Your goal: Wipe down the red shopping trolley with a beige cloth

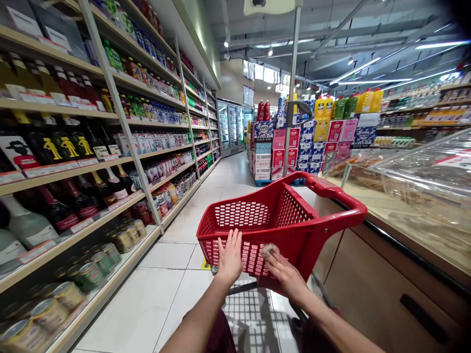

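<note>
The cart (296, 241), centre of frame, lies ahead, long axis left-to-right, its near side under the flat, ungripping left hand (230, 259) and the right hand (285, 272), which grasps a cloth (270, 250) nearer the handle (336, 191).

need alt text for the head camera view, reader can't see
A person's left hand lies against the side of a red shopping cart while the right hand holds a small pale wad to it. Drink shelves line the left side, with stacked boxes ahead and a counter on the right.
</note>
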### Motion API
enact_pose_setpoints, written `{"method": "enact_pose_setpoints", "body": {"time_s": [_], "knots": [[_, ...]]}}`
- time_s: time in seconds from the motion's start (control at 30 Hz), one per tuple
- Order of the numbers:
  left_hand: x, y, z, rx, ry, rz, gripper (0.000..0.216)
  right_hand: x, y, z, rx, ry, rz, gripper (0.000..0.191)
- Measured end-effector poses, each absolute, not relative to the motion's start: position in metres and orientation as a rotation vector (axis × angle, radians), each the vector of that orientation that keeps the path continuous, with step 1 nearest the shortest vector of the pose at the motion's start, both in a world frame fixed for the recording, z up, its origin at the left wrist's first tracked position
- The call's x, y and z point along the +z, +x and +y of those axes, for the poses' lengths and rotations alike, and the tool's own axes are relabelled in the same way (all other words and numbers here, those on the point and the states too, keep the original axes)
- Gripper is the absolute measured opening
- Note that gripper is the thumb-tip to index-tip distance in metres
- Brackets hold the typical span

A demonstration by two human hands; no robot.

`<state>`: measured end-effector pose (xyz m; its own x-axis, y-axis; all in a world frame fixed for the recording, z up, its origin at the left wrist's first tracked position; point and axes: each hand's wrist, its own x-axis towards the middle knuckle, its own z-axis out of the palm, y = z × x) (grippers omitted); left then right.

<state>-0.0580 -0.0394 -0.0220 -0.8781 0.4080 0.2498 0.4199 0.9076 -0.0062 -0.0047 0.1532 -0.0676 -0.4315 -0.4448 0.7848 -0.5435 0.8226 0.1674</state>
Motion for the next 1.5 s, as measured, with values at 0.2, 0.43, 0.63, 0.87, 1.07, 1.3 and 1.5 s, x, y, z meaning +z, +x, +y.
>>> {"method": "enact_pose_setpoints", "body": {"time_s": [0.2, 0.43, 0.63, 0.87, 1.07, 1.3, 1.5], "knots": [[-0.023, -0.056, -0.018, -0.129, -0.728, -2.688, 0.074, -0.036, -0.005, 0.180, 0.231, 0.614, -2.032, 0.034], [-0.028, -0.055, -0.006, -0.136, -0.713, -2.720, 0.073, -0.059, 0.006, 0.204, 0.118, 0.696, -2.101, 0.032], [-0.025, -0.051, 0.011, -0.169, -0.699, -2.692, 0.076, -0.019, 0.014, 0.226, 0.162, 0.508, -2.017, 0.034], [-0.017, -0.051, 0.012, -0.182, -0.747, -2.704, 0.072, -0.038, 0.032, 0.236, 0.071, 0.684, -2.115, 0.032], [-0.013, -0.054, 0.016, -0.159, -0.687, -2.730, 0.073, 0.003, 0.027, 0.261, 0.088, 0.362, -2.010, 0.040], [-0.022, -0.056, 0.016, -0.066, -0.672, -2.710, 0.077, 0.009, 0.032, 0.259, 0.080, 0.596, -2.078, 0.035], [-0.019, -0.055, 0.017, -0.003, -0.682, -2.719, 0.080, 0.048, 0.015, 0.305, -0.058, 0.098, -2.077, 0.040]]}}
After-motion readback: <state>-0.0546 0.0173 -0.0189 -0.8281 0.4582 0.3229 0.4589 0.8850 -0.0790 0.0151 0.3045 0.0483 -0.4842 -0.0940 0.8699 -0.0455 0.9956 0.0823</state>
